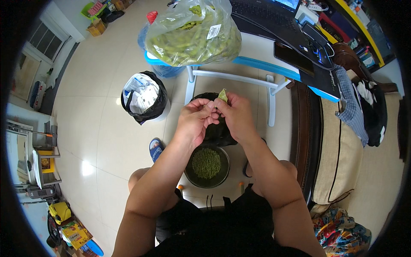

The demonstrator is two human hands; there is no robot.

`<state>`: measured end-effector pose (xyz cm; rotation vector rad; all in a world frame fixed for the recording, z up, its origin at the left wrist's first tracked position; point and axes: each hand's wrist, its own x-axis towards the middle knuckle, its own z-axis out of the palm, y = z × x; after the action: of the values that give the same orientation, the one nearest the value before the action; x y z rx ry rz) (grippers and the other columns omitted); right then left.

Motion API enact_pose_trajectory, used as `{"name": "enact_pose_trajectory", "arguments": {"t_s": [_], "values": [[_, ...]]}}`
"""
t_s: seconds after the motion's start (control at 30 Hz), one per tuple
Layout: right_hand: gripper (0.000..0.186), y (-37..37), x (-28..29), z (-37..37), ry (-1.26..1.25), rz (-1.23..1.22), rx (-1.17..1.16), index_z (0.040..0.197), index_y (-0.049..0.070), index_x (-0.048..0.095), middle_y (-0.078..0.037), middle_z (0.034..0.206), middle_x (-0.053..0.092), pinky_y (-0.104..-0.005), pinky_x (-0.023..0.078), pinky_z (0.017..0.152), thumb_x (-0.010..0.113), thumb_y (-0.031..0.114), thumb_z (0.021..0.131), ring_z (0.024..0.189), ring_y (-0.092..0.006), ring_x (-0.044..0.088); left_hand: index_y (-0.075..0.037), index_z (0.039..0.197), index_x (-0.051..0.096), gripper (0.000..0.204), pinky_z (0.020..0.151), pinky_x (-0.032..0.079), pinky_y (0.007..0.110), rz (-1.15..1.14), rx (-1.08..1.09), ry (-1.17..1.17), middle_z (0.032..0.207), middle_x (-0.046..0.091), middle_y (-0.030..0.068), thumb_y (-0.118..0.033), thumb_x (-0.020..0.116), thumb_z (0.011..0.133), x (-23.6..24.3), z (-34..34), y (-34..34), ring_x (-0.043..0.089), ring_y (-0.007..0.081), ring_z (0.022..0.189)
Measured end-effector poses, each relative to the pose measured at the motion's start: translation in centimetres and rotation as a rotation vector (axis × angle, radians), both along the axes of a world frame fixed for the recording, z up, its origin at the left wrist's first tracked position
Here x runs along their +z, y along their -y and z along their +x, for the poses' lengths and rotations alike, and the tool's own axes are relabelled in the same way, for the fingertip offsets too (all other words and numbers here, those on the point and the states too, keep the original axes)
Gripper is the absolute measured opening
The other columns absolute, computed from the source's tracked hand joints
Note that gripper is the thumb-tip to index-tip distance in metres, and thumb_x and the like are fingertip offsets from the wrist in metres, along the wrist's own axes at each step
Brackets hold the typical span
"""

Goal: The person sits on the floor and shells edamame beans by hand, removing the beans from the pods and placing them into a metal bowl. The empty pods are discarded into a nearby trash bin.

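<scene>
My right hand [238, 115] pinches a yellow-green bean pod [223, 95] between thumb and fingers; the pod's tip sticks up above them. My left hand [196, 120] meets it, thumb and forefinger pressed together right beside the pod. What sits between the left fingertips is hidden. Beneath the hands lies a black plastic bag [218, 136], its contents dark and unclear. Closer to me, between my feet, a round metal bowl [224, 169] holds a heap of shelled green beans [206, 162].
A clear bag of bean pods [195, 40] rests on a blue-edged table [257, 64] with a laptop [267, 13] and a phone [293, 58]. Left of the table stands a black-lined waste bin [145, 115]. A brown sofa [336, 158] with clothes runs along the right.
</scene>
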<state>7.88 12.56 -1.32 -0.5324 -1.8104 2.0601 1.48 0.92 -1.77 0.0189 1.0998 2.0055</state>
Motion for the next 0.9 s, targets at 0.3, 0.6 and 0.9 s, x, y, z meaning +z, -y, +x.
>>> {"name": "enact_pose_trajectory", "arguments": {"t_s": [0.3, 0.6, 0.9], "values": [[0.020, 0.3, -2.5, -0.4, 0.012, 0.064, -0.072, 0.082, -0.006, 0.056, -0.016, 0.072, 0.063, -0.0311, 0.050, 0.057, 0.054, 0.013, 0.087, 0.062, -0.0191, 0.064, 0.004, 0.099, 0.053, 0.014, 0.074, 0.055, 0.032, 0.050, 0.064, -0.004, 0.089, 0.061, 0.0131, -0.004, 0.058, 0.089, -0.5, 0.2, -0.3, 0.064, 0.0228, 0.077], [0.031, 0.1, -2.5, -0.2, 0.109, 0.259, -0.067, 0.086, -0.006, 0.053, -0.019, 0.072, 0.058, -0.0434, 0.044, 0.065, 0.052, 0.025, 0.088, 0.071, -0.0337, 0.060, 0.003, 0.104, 0.052, 0.019, 0.073, 0.055, 0.031, 0.023, -0.064, -0.012, 0.089, 0.062, 0.0129, 0.003, 0.058, 0.086, -0.5, -0.1, 0.8, 0.063, 0.0201, 0.076], [0.016, -2.8, -5.1, -0.9, 0.400, 0.326, 0.115, 0.095, -0.001, 0.056, -0.007, 0.079, 0.060, -0.0254, 0.046, 0.054, 0.058, 0.013, 0.087, 0.060, -0.0118, 0.057, 0.007, 0.085, 0.060, 0.022, 0.063, 0.054, 0.031, -0.630, -0.817, -0.532, 0.080, 0.064, 0.0123, 0.000, 0.067, 0.065, -3.6, 1.8, 3.1, 0.064, 0.0221, 0.066]]}}
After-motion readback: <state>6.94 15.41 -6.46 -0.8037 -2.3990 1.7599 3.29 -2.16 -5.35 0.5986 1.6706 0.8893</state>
